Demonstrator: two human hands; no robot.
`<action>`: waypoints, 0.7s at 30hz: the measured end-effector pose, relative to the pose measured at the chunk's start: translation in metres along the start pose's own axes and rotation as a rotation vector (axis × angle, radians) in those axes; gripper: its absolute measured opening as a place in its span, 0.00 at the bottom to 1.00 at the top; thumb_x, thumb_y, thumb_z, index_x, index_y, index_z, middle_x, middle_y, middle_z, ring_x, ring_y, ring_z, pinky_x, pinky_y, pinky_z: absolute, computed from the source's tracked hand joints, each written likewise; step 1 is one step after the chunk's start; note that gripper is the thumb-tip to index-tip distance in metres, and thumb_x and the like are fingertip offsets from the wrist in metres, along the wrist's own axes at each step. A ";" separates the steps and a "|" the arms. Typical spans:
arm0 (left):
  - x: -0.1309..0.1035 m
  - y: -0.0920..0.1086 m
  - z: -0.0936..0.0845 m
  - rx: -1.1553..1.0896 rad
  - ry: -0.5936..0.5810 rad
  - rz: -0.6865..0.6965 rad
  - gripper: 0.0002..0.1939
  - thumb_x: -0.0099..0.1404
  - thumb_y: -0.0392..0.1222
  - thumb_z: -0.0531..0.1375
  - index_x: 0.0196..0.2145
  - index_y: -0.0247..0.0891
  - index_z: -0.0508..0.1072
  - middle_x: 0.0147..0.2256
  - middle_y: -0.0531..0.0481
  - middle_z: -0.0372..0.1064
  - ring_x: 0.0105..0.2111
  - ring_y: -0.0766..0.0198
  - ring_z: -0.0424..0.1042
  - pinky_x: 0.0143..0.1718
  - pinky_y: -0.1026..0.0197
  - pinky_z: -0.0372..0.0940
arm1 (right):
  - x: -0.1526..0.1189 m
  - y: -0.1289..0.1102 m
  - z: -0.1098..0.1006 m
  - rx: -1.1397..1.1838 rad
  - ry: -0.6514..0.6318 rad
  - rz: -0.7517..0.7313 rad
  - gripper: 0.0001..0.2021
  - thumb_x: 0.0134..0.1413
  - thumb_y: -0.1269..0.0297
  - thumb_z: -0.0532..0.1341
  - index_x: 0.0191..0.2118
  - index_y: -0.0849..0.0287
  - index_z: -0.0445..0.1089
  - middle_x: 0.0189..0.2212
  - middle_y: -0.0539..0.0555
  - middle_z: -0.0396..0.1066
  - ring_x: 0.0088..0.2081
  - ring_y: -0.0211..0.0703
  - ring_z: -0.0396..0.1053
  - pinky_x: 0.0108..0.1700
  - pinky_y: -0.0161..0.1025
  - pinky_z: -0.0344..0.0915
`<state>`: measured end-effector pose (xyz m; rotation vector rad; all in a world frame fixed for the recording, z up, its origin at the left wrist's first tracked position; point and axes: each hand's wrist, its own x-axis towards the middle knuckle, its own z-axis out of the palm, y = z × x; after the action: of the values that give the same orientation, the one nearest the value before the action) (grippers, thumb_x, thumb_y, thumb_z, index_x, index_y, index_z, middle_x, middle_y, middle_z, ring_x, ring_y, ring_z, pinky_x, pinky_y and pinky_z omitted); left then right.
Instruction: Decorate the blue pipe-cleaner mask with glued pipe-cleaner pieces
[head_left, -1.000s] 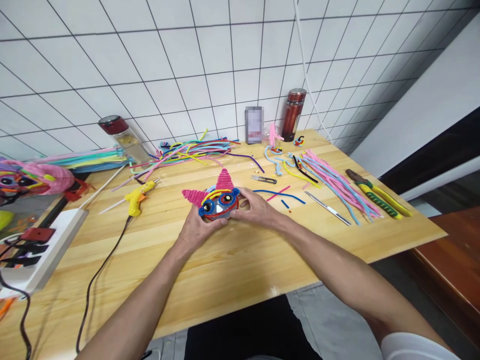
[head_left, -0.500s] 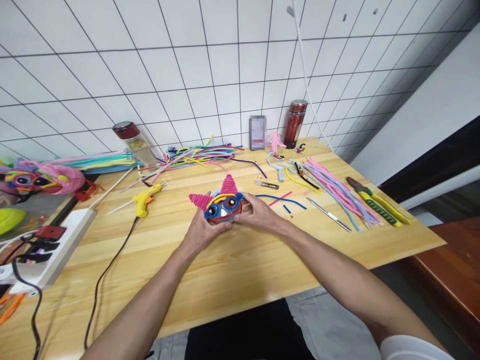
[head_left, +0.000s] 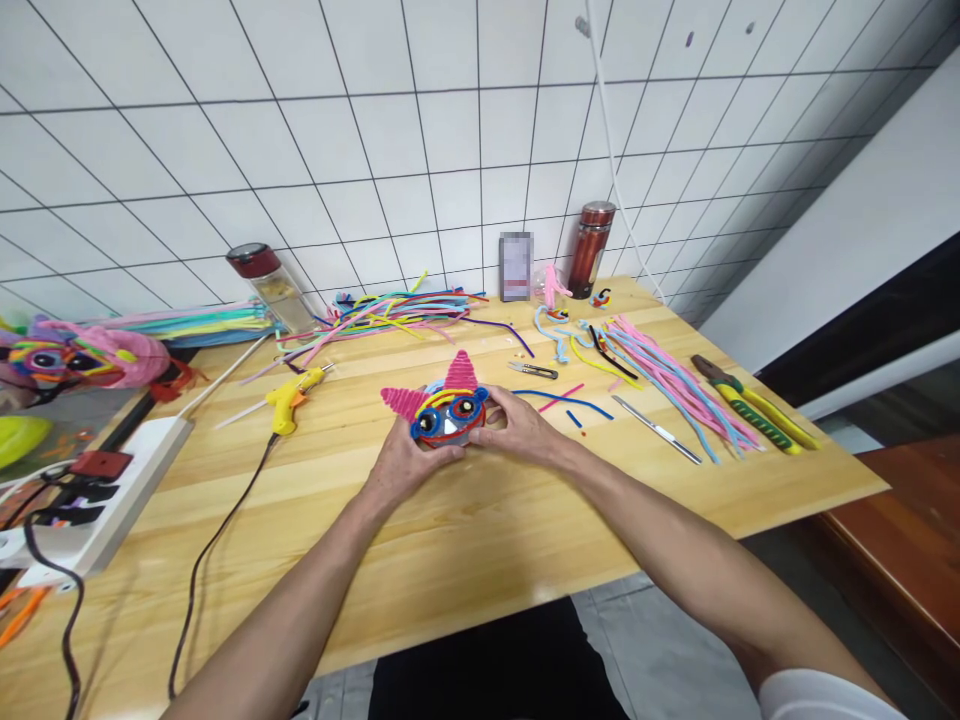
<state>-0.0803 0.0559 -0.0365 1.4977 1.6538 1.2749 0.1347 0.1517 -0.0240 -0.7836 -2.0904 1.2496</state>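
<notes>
White tiles (head_left: 375, 130) with dark grout lines fill the top of the frame behind a pale wooden table (head_left: 480, 530), and the pipe-cleaner animal head (head_left: 450, 420) is near the middle of the frame, its pink ears pointing up and outward. To hold such a piece well, light, even pressure from both sides seems best, since the fuzzy wire could bend under a hard squeeze; thumbs low on the rim leave the ears and ringed eyes unpressed and in sight. Its face looks best turned toward the wearer, so that any lopsided eye or ear would show. The left hand (head_left: 401, 468) is closed on the head's left side, thumb reaching in along the lower edge, and the right hand (head_left: 517, 428) is clamped on the other side, thumb at the lower rim and fingers curled partly out of sight behind. Both forearms come up from the bottom of the frame and slant inward, the wrists low over the wood. A yellow glue gun (head_left: 285, 405) lies left of centre, while thread snips (head_left: 534, 370), a craft knife (head_left: 656, 430) and green-and-yellow pliers (head_left: 757, 405) are spread across the right half.
</notes>
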 end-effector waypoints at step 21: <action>-0.001 0.001 0.000 -0.039 -0.036 0.008 0.43 0.49 0.59 0.79 0.57 0.39 0.74 0.55 0.37 0.78 0.56 0.41 0.78 0.62 0.38 0.70 | 0.000 -0.002 0.000 0.024 -0.016 0.024 0.36 0.54 0.50 0.73 0.65 0.57 0.69 0.58 0.60 0.75 0.57 0.55 0.73 0.57 0.51 0.70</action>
<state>-0.0797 0.0554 -0.0357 1.4962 1.5927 1.2701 0.1344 0.1512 -0.0224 -0.7930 -2.0804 1.2960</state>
